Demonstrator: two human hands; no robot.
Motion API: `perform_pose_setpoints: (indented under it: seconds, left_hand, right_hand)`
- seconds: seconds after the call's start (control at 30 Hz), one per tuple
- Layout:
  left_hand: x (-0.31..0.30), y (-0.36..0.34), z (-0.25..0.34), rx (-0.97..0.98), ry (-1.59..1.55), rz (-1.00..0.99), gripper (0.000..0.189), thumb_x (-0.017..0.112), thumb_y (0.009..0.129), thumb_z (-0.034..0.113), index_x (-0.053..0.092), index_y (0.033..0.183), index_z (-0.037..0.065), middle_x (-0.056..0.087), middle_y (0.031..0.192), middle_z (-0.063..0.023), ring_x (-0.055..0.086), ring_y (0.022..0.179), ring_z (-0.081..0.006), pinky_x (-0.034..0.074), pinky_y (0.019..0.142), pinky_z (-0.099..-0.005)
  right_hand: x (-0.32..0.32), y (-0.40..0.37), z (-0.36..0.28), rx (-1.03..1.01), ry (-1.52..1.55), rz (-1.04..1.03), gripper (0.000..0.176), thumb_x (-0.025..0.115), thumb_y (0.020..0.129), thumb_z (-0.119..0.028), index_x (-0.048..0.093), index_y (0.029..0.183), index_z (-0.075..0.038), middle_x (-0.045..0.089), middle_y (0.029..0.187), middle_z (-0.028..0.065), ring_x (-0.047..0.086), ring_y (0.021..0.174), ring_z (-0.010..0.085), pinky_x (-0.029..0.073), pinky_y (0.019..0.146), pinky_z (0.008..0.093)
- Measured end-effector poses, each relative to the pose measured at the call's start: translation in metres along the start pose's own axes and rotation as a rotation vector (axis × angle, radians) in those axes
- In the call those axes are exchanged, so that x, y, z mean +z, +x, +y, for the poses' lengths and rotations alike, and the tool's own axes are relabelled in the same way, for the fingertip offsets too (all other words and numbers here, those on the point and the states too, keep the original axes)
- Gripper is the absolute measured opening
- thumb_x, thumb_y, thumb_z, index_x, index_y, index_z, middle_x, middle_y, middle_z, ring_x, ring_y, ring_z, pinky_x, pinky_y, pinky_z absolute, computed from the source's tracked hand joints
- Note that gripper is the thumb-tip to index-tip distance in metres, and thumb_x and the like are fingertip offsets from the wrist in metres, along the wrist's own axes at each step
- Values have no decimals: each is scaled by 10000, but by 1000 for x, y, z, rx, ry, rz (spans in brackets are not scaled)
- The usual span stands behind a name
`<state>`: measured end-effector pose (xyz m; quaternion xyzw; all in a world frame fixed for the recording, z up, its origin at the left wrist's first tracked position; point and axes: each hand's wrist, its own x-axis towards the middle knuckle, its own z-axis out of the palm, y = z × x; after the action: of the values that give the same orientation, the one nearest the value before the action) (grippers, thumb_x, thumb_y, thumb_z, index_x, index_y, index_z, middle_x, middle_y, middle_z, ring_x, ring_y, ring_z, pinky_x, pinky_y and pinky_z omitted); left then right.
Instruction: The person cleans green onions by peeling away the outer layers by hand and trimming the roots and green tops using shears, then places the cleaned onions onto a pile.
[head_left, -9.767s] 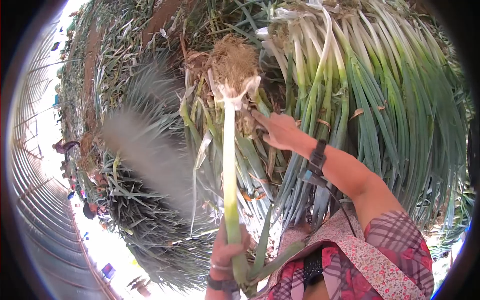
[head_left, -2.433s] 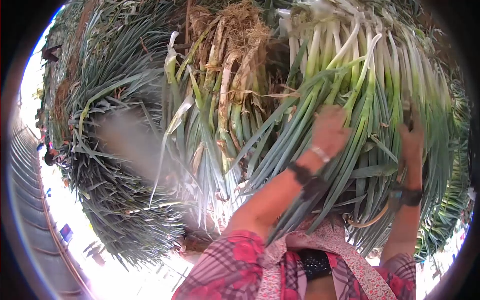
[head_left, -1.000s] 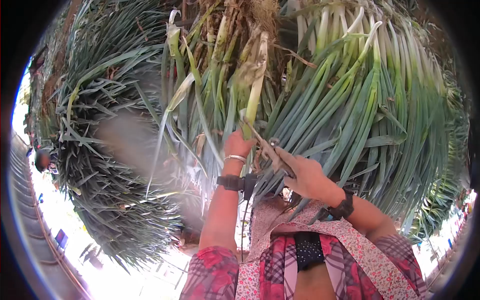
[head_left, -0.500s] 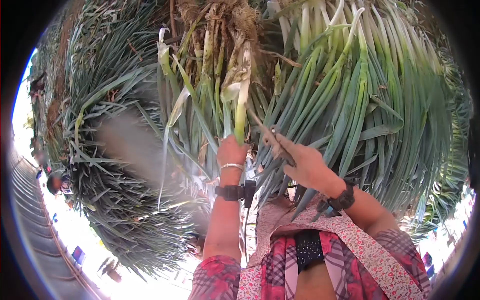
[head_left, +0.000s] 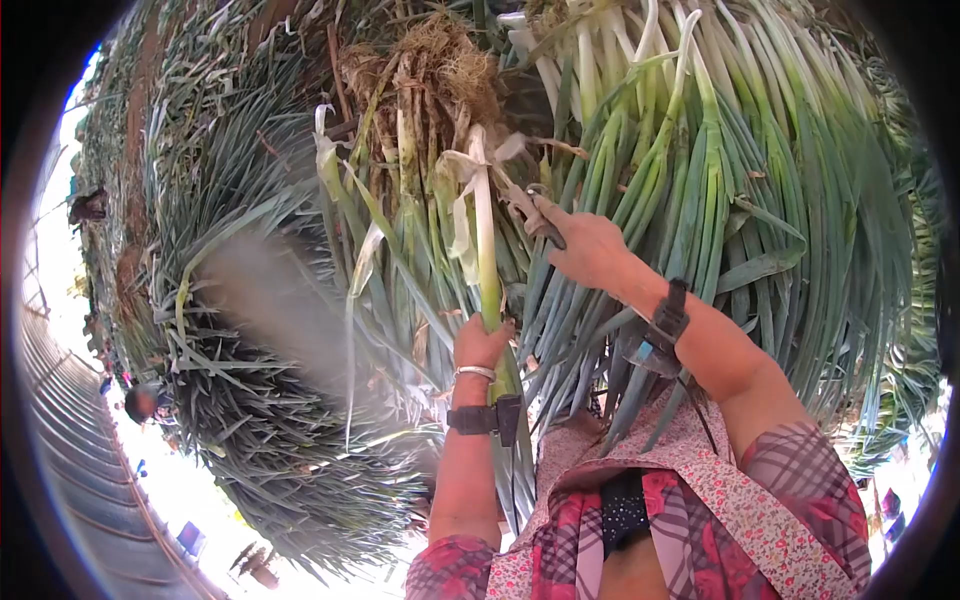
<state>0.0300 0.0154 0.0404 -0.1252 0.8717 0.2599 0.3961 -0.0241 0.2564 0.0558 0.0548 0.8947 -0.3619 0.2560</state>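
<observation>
Obs.: left hand (head_left: 482, 343) closed tight round the green part of one green onion (head_left: 485, 240) and holding it upright. The white shank points away from the body. Pale outer skin (head_left: 460, 215) hangs loose and curled off the shank.

Right hand (head_left: 590, 248) closed on a small knife (head_left: 535, 215), with the blade tip just beside the upper shank. I cannot tell whether it touches.

Behind the held stalk: a bundle of untrimmed onions (head_left: 430, 80) with brown, tangled roots. To the right: a stack of clean white-and-green stalks (head_left: 720, 150). To the left: a heap of green leaves (head_left: 250, 400).

A black band (head_left: 480, 418) on each wrist. Another person (head_left: 145, 402) far off to the left.
</observation>
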Motion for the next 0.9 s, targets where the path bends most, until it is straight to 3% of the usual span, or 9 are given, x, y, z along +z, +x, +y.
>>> perform_pose_setpoints:
  seconds: [0.1,0.2,0.43,0.57,0.63,0.7,0.77,0.83,0.9]
  left_hand:
    - [4,3,-9,-21,-66,-37,407,722,695,327,623,907,-6,644,754,-156,634,716,-268,481,665,-362]
    - [-7,-6,9,20,-475,-133,368,722,714,127,581,1031,3,603,832,-29,556,718,-116,464,648,-266]
    - [-54,-38,44,105,-478,-98,415,707,687,86,567,1068,-1,589,828,-30,553,708,-123,463,647,-261]
    - [-115,-59,155,208,-498,87,369,622,706,46,599,1074,20,576,864,-14,542,746,-116,450,692,-247]
    - [-136,-54,219,424,-623,102,359,621,720,56,596,1076,14,573,878,-18,531,764,-110,439,705,-237]
    - [-140,-50,285,597,-566,178,362,634,741,98,588,1088,3,567,888,-25,525,795,-107,427,713,-227]
    - [-132,-33,332,621,-653,-112,358,623,792,135,584,1131,26,574,908,-26,524,813,-106,420,717,-217]
    - [-88,7,360,608,-597,-144,343,623,830,201,591,1135,48,580,910,-17,534,816,-128,433,728,-243]
    - [-6,82,352,663,-228,-193,578,649,801,343,487,1229,-11,547,1106,-203,527,1016,-321,427,862,-370]
  right_hand:
    - [4,19,10,-63,-8,117,695,567,702,-173,383,1368,-94,632,801,202,607,754,392,481,700,480]
    - [0,29,14,-41,3,93,695,573,699,-184,392,1365,-102,636,815,209,611,772,390,484,719,472]
    - [-20,-4,7,-92,177,-76,678,572,696,-203,421,1350,-111,638,860,221,611,807,393,488,738,452]
    - [-68,-28,8,-120,428,43,673,563,709,-147,408,1362,-96,625,865,214,613,785,373,494,727,376]
    - [-101,-39,17,-86,497,123,676,563,715,-116,399,1371,-94,623,879,208,618,768,353,492,720,341]
    - [-126,-53,34,-65,655,383,686,551,720,-47,375,1383,-63,625,945,170,632,815,269,470,757,274]
    - [-154,-68,49,16,778,404,693,553,719,-27,356,1384,-27,622,1020,144,623,920,205,444,829,243]
    - [-167,-79,76,37,749,548,679,544,719,-29,365,1373,-8,621,1017,130,618,947,190,436,849,239]
    - [-182,-90,96,83,572,642,672,539,713,-36,382,1367,-13,620,1010,130,619,924,206,443,835,252]
